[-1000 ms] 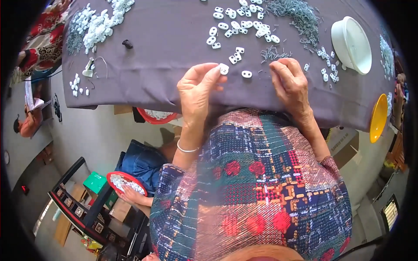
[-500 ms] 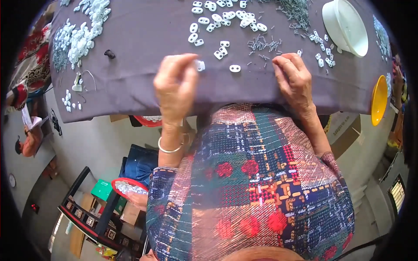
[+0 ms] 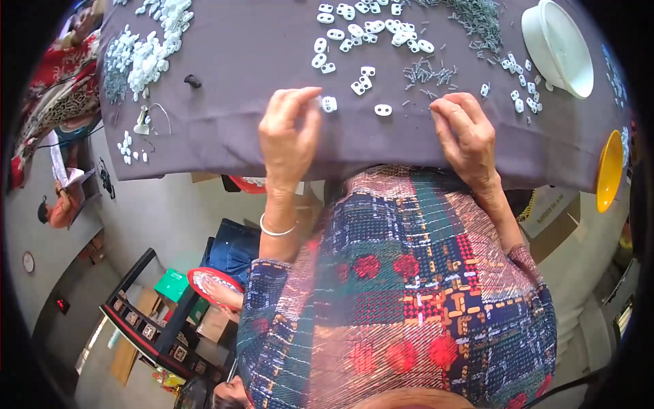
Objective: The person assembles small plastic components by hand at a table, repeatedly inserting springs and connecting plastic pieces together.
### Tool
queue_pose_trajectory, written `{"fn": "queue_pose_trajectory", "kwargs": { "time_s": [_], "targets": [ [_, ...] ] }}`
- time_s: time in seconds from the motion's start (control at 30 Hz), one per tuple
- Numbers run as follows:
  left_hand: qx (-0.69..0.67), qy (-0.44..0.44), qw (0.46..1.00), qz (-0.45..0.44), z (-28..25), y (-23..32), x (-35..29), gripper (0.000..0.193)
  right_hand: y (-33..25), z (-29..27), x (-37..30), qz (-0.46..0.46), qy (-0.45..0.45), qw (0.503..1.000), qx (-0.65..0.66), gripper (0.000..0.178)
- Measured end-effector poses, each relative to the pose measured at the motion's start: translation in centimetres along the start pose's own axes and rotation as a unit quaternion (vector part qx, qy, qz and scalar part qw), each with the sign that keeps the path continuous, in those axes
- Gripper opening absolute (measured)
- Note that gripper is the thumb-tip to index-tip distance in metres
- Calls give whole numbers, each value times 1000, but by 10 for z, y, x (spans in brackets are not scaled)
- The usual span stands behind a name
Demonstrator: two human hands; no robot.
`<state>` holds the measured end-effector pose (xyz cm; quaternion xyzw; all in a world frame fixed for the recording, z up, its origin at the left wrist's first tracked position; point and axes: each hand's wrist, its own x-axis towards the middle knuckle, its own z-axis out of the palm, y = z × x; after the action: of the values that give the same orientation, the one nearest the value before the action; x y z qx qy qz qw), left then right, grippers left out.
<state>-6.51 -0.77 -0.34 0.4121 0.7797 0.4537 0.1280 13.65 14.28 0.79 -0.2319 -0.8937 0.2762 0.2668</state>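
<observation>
My left hand (image 3: 289, 133) rests on the dark purple cloth (image 3: 238, 54) with its fingertips pinching a small white plastic piece (image 3: 329, 103). My right hand (image 3: 465, 133) lies near the cloth's front edge with fingers curled; whether it holds something small I cannot tell. Another white piece (image 3: 383, 110) lies between the hands. More white pieces (image 3: 361, 31) are scattered farther back, next to small grey metal pins (image 3: 422, 71).
A white bowl (image 3: 555, 44) stands at the back right, and a yellow bowl (image 3: 608, 170) at the right edge. A heap of white parts (image 3: 146, 51) lies at the back left. A grey pin pile (image 3: 477, 13) sits at the back. Below the table are bags and a rack (image 3: 146, 327).
The view has shifted, so the table sits higher in the picture. My left hand has slid left along the cloth with the white piece. My right hand has hardly moved.
</observation>
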Motion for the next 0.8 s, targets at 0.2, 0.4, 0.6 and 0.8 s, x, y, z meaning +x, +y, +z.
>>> {"fn": "queue_pose_trajectory", "kwargs": {
  "time_s": [0.2,0.4,0.6,0.8],
  "targets": [
    [84,-26,996,19,16,9,0,24,4,-10,-3,14,10,1000,-4,16],
    [114,-36,992,47,18,5,-6,21,14,-4,-10,14,10,1000,-9,15],
    [238,23,971,21,-33,-31,16,19,21,-3,-12,28,28,999,-24,18],
    [246,140,959,8,-42,-32,17,22,29,8,6,-86,-48,989,-113,11]
  ]
}}
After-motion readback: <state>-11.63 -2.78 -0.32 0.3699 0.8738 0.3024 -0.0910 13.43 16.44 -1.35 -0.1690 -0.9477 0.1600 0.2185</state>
